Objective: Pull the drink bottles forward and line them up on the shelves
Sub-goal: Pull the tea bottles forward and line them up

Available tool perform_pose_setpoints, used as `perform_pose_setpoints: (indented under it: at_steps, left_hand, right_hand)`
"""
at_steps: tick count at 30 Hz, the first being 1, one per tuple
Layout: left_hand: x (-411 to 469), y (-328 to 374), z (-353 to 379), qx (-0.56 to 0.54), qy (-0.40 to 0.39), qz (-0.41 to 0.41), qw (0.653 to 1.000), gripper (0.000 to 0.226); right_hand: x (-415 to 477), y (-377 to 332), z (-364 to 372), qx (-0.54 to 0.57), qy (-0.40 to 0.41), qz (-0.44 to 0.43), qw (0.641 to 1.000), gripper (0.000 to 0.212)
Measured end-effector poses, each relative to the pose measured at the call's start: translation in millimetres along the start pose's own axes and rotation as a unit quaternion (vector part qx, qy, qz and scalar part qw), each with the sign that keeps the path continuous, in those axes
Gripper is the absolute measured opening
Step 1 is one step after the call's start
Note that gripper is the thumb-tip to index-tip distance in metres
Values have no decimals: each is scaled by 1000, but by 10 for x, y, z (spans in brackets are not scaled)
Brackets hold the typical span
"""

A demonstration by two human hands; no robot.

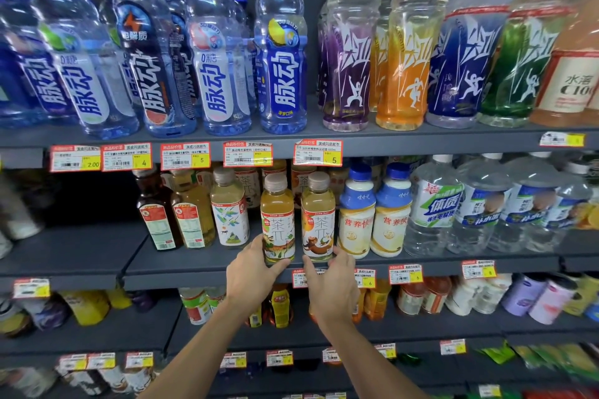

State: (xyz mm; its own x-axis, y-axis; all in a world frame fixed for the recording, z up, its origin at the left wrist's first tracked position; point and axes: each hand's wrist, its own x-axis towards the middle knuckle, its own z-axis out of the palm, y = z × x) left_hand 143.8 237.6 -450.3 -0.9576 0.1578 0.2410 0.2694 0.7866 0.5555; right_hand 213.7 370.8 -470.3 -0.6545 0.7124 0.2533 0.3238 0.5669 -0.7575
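- Peering past the front row, we cannot read the blurred bottles behind or below.
- Our left hand (251,272) wraps its fingers around the amber plastic tea bottle with the tiger label (278,220).
- Our right hand (330,285) clasps its grey-capped twin (318,217) just beside.
- Both stand upright at the dark grey metal shelf (201,264) edge.

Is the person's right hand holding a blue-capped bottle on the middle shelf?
No, the right hand grips a grey-capped tea bottle; the blue-capped bottles stand untouched beside it.
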Motion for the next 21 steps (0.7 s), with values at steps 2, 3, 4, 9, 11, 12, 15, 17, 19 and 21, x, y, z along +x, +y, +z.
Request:
perform_pose_setpoints:
  at_steps: [2,3,4,9,11,12,15,17,19,21]
  left_hand:
    - [1,4,5,4,-1,-1,1000,69]
    - [-2,10,5,6,-1,-3,1000,68]
    - [-7,15,4,7,1,-5,1000,68]
    - [-36,26,9,11,15,-8,1000,65]
    - [-46,25,16,4,15,-4,1000,63]
    - [-56,18,12,2,15,0,1000,65]
    - [-85,-46,-53,-27,36,4,999,73]
    - [-100,-136,-153,-64,72,6,995,64]
    - [-105,-273,-285,-84,114,11,990,47]
    - [-82,-457,-438,-97,141,-1,985,34]
  right_hand:
    - [4,5,-6,12,-2,-3,1000,62]
    - [8,7,-5,16,-4,-2,1000,62]
    - [11,9,-4,20,-5,0,1000,62]
    - [-8,15,-18,60,-6,1,998,62]
    - [-38,33,-12,91,7,3,996,57]
    - [-51,40,-4,105,16,3,994,53]
    - [-104,48,67,111,31,-13,993,34]
    - [-168,32,159,110,36,-36,993,26]
    - [-261,-61,246,106,44,-54,992,29]
    - [-375,-216,362,110,52,-61,991,33]
